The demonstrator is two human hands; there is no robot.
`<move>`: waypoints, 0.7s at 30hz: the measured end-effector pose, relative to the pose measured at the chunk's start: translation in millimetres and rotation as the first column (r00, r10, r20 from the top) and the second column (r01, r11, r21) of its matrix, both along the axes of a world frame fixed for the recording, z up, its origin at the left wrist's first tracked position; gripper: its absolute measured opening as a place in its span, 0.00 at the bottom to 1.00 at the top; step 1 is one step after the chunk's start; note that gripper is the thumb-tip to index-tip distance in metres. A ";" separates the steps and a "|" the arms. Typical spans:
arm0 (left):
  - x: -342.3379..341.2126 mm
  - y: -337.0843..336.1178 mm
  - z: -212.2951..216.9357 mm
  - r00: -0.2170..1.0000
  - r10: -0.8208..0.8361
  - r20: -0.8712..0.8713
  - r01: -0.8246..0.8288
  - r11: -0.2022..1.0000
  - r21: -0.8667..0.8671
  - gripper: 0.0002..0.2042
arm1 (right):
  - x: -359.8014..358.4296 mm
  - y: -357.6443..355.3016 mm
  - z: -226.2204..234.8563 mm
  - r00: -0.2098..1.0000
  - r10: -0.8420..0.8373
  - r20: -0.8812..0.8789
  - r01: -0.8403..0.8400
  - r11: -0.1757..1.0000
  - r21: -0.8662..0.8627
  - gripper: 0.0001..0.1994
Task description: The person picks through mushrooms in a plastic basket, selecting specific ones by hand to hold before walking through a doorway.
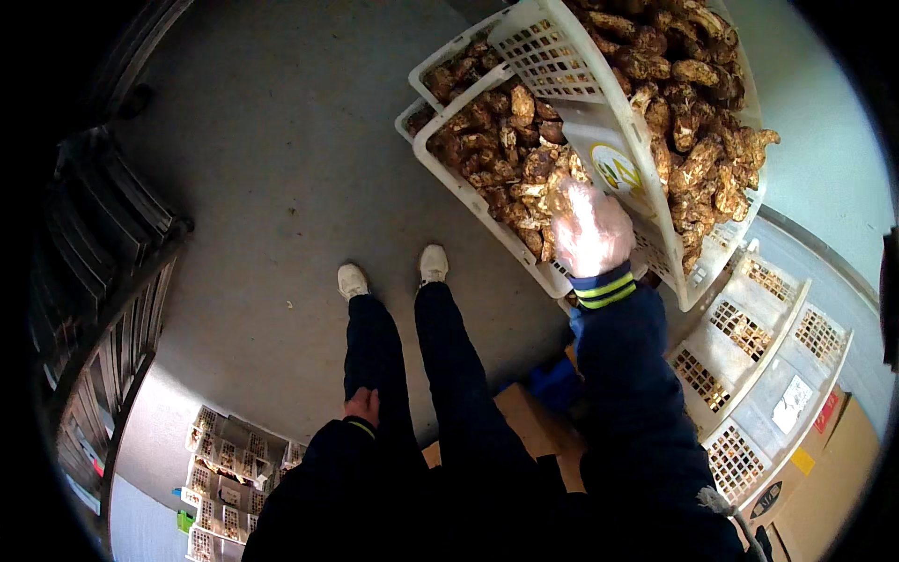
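My right hand (pixel 592 230) reaches over the near right edge of a white plastic crate (pixel 479 217) heaped with brown-and-cream, thick-stemmed mushrooms (pixel 510 155). Bright light washes out that hand, so its fingers and anything in them cannot be made out. Just beside it rises the printed wall of a taller-stacked white crate (pixel 646 192), also piled with mushrooms (pixel 698 140), some jutting over its rim. Down by my left thigh hangs my left hand (pixel 362 406), its fingers curled in and nothing showing in them.
More white slatted crates (pixel 740 328) stand at the right, beside a cardboard box (pixel 829 478). Another crate stack (pixel 229 478) is at the lower left. Dark slatted racks (pixel 103 272) line the left side. A cardboard carton (pixel 534 421) and something blue (pixel 557 382) lie near my legs on the grey floor (pixel 272 169).
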State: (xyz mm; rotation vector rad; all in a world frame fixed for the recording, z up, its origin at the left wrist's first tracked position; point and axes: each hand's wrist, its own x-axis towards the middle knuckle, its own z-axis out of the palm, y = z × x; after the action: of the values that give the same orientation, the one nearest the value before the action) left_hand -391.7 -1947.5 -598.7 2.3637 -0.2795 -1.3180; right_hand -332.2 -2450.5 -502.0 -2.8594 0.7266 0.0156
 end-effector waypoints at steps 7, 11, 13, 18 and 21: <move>14.5 -18.9 10.4 0.997 -0.013 -0.073 0.019 0.997 0.079 0.11 | 91.8 0.8 -49.4 0.799 -0.395 -0.454 0.475 0.877 0.072 0.12; 6.1 -7.3 1.2 0.998 -0.017 -0.061 0.021 0.997 0.069 0.12 | 108.3 9.9 -63.6 0.713 -0.484 -0.507 0.583 0.811 0.045 0.14; -1.8 -0.3 -2.7 0.998 -0.007 -0.062 0.012 0.997 0.076 0.11 | 112.1 10.6 -61.7 0.695 -0.475 -0.540 0.593 0.804 0.056 0.16; 6.2 -11.0 6.5 0.996 0.016 -0.083 -0.009 0.997 0.082 0.13 | 99.5 -8.0 -73.5 0.707 -0.564 -0.426 0.658 0.746 0.105 0.19; 4.9 -9.0 5.6 0.993 0.041 -0.110 -0.029 0.993 0.112 0.13 | 85.0 -13.0 -63.8 0.826 -0.436 -0.358 0.519 0.835 0.181 0.17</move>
State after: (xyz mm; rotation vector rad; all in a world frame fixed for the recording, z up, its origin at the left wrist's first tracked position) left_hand -386.8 -1956.5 -593.1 2.3613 -0.1346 -1.4782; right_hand -247.2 -2463.5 -565.8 -2.3562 1.3784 0.4562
